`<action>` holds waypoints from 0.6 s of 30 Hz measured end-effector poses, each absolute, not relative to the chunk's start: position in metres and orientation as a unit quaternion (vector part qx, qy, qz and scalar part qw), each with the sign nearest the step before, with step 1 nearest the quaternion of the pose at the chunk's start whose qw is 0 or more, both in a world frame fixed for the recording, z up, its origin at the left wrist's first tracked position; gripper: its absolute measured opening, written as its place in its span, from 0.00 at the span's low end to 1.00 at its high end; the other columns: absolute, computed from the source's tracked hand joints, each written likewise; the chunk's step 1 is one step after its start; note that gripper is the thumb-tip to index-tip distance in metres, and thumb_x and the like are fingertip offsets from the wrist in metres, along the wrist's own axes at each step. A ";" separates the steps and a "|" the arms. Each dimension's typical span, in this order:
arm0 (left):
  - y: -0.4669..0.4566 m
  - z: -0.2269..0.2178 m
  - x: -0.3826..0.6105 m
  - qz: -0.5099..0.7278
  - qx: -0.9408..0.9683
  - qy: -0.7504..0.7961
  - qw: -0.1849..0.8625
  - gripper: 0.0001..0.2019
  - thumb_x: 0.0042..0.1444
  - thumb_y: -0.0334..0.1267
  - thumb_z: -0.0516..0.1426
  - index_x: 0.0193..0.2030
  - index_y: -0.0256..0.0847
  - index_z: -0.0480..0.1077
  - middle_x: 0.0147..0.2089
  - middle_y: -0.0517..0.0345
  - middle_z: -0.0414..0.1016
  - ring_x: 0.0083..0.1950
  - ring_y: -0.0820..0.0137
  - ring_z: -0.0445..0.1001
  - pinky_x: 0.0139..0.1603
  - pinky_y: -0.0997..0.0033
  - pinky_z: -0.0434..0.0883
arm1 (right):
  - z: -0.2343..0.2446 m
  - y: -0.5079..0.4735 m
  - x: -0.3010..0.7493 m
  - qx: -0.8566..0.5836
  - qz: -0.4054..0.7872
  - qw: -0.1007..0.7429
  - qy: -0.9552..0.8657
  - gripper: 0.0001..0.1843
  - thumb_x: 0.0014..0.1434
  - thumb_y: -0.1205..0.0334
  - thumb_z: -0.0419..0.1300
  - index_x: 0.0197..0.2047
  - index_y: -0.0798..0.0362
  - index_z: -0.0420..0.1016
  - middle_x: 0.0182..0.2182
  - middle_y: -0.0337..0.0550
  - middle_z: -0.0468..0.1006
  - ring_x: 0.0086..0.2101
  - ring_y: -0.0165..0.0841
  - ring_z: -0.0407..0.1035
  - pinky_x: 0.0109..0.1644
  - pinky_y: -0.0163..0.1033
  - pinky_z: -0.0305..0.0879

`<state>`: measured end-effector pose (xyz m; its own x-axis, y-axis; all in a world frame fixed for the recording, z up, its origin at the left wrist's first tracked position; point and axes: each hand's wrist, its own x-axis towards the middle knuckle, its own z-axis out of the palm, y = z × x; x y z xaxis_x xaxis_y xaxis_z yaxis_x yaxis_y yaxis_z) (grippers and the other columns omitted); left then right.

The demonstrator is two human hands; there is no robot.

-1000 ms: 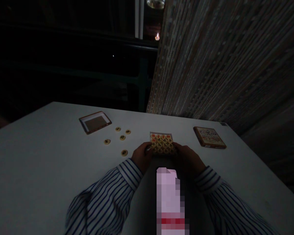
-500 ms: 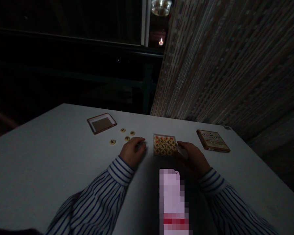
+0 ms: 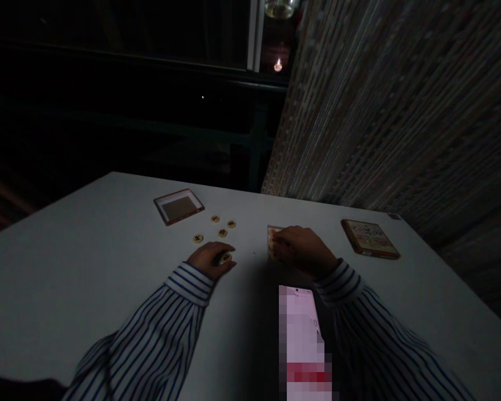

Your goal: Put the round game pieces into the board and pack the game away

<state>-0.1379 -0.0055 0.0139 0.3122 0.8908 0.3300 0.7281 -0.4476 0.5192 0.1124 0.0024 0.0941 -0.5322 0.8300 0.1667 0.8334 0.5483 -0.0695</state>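
Note:
My left hand (image 3: 211,260) rests on the table, thumb and fingers apart around a round Chinese chess piece (image 3: 226,258); I cannot make out firm contact. My right hand (image 3: 303,252) is over a small clear tray of Chinese chess pieces (image 3: 271,245), its bent fingers reaching down onto them. What those fingertips pinch, if anything, is hidden, and the hand covers most of the tray. Beyond my left hand several loose pieces (image 3: 222,233) lie apart from each other, with dark characters facing up.
An open box half (image 3: 178,207) lies at the back left of the white table (image 3: 142,278). A printed, brown-edged box part (image 3: 369,238) sits on the right. Nearest me is a lit phone (image 3: 304,345). A string curtain (image 3: 338,111) hangs along the back right edge.
My right hand has moved left from the tray's side to over its pieces. My left hand has shifted left and toward me, and a piece now shows between its thumb and fingers.

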 end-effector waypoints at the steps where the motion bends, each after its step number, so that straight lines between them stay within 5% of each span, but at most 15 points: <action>1: -0.005 0.013 -0.139 0.288 0.801 0.508 0.133 0.17 0.45 0.44 0.56 0.42 0.40 0.70 0.41 0.53 0.75 0.44 0.65 0.71 0.47 0.66 0.66 | 0.096 0.004 0.106 -0.470 -0.004 0.080 -0.879 0.15 0.57 0.57 0.49 0.45 0.52 0.69 0.42 0.44 0.73 0.41 0.33 0.65 0.44 0.38 0.56; 18: 0.003 0.006 -0.144 0.229 0.816 0.522 0.095 0.20 0.43 0.47 0.58 0.40 0.36 0.72 0.41 0.46 0.72 0.43 0.59 0.69 0.45 0.58 0.66 | 0.082 0.022 0.084 -0.418 -0.013 0.030 -0.908 0.20 0.57 0.53 0.49 0.50 0.51 0.66 0.45 0.47 0.72 0.44 0.38 0.64 0.44 0.42 0.56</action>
<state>-0.1441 0.0028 0.0061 0.3509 0.8951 0.2751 0.8082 -0.4379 0.3937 0.0843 0.0222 0.0824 -0.6487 0.7582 0.0657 0.7598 0.6502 -0.0017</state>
